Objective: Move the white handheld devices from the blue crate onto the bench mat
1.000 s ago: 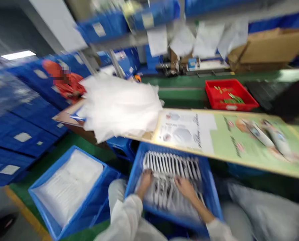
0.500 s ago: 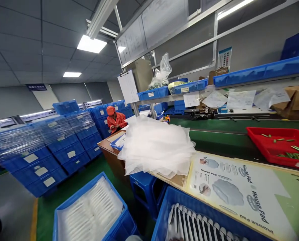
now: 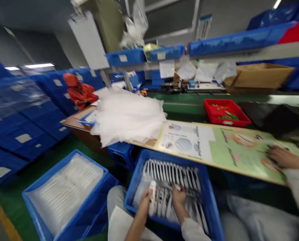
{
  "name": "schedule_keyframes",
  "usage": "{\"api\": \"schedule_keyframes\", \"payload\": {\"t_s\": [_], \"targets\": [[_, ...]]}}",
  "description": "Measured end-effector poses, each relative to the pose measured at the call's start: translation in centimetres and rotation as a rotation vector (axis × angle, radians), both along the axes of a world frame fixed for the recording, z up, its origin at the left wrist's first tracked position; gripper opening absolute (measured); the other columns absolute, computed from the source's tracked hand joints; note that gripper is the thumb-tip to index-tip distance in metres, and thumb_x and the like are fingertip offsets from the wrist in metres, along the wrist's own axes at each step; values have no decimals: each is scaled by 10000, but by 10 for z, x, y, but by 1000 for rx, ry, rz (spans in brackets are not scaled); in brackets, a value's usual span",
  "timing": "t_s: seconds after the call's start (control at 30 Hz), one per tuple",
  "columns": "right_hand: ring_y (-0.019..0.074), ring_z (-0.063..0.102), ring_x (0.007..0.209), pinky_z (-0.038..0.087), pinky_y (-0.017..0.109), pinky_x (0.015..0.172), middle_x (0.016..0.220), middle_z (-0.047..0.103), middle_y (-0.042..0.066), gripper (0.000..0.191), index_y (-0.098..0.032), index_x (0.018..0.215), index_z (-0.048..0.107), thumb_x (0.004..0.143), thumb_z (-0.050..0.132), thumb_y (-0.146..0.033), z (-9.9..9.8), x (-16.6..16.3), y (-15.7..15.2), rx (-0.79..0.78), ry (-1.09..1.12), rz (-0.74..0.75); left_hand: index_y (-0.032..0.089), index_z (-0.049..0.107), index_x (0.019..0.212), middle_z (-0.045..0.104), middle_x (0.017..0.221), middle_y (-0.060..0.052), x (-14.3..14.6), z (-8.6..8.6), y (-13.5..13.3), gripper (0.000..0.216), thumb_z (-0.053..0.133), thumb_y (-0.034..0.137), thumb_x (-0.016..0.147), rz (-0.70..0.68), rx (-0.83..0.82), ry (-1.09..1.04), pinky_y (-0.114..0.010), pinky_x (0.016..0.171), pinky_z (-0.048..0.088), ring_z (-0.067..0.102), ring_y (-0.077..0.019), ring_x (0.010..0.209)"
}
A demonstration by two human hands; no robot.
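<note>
My left hand (image 3: 145, 199) is closed around a white elongated part (image 3: 152, 193) at the near side of a blue bin (image 3: 212, 201). My right hand (image 3: 179, 195) is also in the bin, fingers curled; a small pale end shows at them, but blur hides what it belongs to. Under and around both hands stand rows of slim white-and-black parts (image 3: 173, 169), packed side by side. Translucent plastic sheeting lies among them.
On the left, another blue bin (image 3: 34, 204) holds white wrapped parts. White foam sheets (image 3: 129, 115) are piled on the bench beside a printed mouse-pad board (image 3: 204, 144). A co-worker's hand (image 3: 281, 156) rests on it. A red tray (image 3: 242, 117) and a person in red (image 3: 83, 95) are beyond.
The view has swung down and to the right. Both my hands are now visible in the bin of white-and-black parts, and a co-worker's hand has appeared at right.
</note>
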State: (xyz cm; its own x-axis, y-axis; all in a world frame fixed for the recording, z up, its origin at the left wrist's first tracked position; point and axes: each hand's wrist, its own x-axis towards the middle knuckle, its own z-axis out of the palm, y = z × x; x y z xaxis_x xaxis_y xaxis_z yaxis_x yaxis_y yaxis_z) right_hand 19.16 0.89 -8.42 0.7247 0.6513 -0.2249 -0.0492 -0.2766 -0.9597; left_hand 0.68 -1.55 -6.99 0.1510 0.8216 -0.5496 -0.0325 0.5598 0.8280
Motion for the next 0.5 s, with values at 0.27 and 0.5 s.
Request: {"api": "schedule_keyframes", "payload": {"t_s": [0.27,0.5], "targets": [[304,808,1083,680,468,985,1142,828,78,742,-281,1378,644,732,930,-507,75,99,-62,435,90,-107,210,806,1281,814,1224,-123,73,96,56,611,732,701,925,-356,532,89,-379,960,599,733,-307,1137],[283,773,1111,672,398,964,1209,825,117,556,-156,1218,754,811,909,-502,177,237,32,316,37,58,107,838,1070,804,892,-101,258,161,175,546,840,619,880,-617,624,119,-287,716,513,681,-221,822]]}}
